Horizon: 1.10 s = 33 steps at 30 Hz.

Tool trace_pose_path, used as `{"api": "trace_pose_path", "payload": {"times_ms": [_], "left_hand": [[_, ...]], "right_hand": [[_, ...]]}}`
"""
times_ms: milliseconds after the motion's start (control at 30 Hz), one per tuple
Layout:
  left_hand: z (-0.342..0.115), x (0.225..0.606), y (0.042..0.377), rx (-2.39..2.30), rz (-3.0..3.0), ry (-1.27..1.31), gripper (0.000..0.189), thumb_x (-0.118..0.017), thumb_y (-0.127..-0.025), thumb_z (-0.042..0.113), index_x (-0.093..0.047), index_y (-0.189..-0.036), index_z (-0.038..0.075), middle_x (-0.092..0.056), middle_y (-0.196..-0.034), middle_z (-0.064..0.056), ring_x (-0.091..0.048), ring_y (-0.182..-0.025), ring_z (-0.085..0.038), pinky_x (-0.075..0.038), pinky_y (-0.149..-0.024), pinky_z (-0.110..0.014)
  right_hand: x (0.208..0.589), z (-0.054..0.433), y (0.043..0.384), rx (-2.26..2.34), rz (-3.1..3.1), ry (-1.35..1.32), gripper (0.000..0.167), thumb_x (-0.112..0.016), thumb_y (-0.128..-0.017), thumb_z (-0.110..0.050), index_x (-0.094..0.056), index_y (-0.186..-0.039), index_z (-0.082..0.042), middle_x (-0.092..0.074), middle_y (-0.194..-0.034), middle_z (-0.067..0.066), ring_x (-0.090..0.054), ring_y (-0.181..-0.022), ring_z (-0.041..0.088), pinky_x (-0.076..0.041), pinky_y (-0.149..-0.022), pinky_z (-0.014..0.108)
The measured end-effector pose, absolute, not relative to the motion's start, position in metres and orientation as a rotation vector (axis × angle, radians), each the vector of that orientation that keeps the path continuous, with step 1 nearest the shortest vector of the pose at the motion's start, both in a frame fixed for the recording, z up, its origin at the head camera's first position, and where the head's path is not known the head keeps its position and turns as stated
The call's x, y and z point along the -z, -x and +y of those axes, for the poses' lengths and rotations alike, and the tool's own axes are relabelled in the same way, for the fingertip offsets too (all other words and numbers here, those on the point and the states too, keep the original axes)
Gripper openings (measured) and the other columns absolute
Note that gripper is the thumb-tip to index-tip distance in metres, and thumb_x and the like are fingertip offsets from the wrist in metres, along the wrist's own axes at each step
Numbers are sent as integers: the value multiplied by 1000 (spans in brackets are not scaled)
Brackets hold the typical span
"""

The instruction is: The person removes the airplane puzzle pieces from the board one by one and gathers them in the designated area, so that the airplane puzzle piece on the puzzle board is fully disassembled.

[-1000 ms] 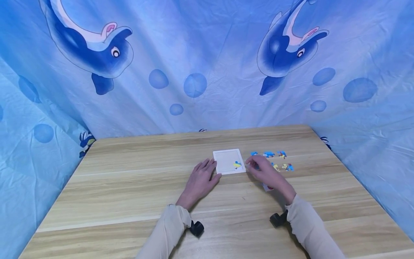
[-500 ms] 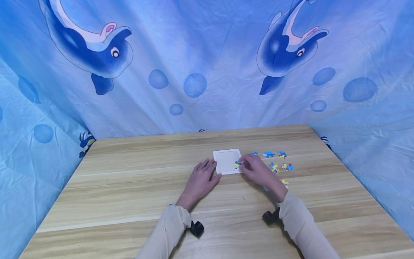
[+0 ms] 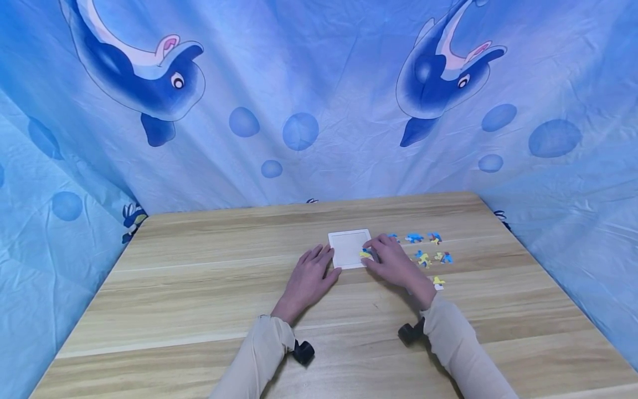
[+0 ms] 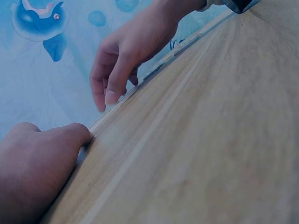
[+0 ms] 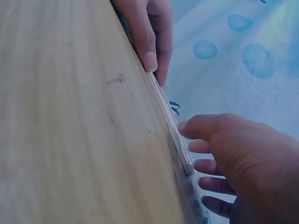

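Observation:
A shallow white puzzle tray (image 3: 344,265) lies on the wooden table in the head view. My left hand (image 3: 309,278) rests at its left side, fingers extended along the edge and thumb at the near corner. A yellow and blue puzzle piece (image 3: 365,253) sits inside the tray's lower right corner. Above the tray's right edge is my right hand (image 3: 394,261), its thumb and index finger spread apart beside that piece. In the right wrist view the right hand's fingers (image 5: 212,183) are loose, with nothing visible between them and the thumb. The right hand hides part of the tray.
Several loose puzzle pieces lie right of the tray, among them a blue one (image 3: 414,238), a yellow one (image 3: 423,259) and a yellow and white one (image 3: 438,282). A blue dolphin-print curtain (image 3: 324,166) stands behind the wooden table (image 3: 209,299).
My right hand has moved left from beside the tray to over its right edge, and its thumb and index finger have spread apart. My left hand has stayed in place.

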<state>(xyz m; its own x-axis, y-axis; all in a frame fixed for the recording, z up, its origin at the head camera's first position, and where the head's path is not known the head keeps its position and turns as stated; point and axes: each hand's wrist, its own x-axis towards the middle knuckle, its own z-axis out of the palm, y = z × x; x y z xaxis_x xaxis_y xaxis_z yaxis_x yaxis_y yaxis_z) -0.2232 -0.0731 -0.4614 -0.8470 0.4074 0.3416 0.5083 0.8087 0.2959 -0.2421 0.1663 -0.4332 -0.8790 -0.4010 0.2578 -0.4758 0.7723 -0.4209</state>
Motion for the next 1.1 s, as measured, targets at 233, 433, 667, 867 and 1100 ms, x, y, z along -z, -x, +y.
{"api": "trace_pose_path", "payload": {"times_ms": [233, 433, 667, 867, 1100], "left_hand": [[-73, 461, 223, 561, -2725, 709, 55, -51, -96, 43, -54, -137, 7, -52, -140, -10, -42, -135, -27, -31, -112, -44], [-73, 461, 223, 548, -2740, 705, 55, -50, -96, 44, -53, -137, 7, -52, -141, -9, -41, -135, -26, -30, -112, -43], [-73, 460, 223, 545, -2748, 702, 56, -50, -96, 45, -53, -138, 8, -52, -141, -8, -41, -136, -25, -30, -113, -42], [-73, 461, 223, 552, -2745, 705, 55, -50, -96, 44, -53, -138, 8, -52, -141, -8, -41, -135, -26, -30, -113, -43], [-73, 461, 223, 558, -2736, 709, 55, -51, -96, 44, -53, -138, 7, -52, -141, -9, -41, -135, -27, -30, -112, -43]], "right_hand": [[436, 166, 244, -690, -2822, -671, 33, -67, -90, -31, -65, -112, -7, -56, -110, 11, -48, -103, 29, -42, -88, 47], [436, 165, 245, -703, -2822, -651, 32, -69, -88, -32, -64, -110, -8, -55, -104, 9, -47, -96, 28, -40, -83, 45], [435, 164, 245, -703, -2822, -627, 34, -70, -86, -31, -61, -111, -9, -54, -99, 7, -46, -93, 28, -39, -79, 44], [435, 164, 245, -735, -2801, -622, 32, -69, -87, -29, -61, -110, -10, -54, -91, 4, -46, -91, 27, -38, -77, 43], [435, 164, 247, -808, -2788, -618, 25, -69, -88, -26, -60, -109, -13, -54, -78, -5, -47, -91, 26, -32, -80, 45]]}}
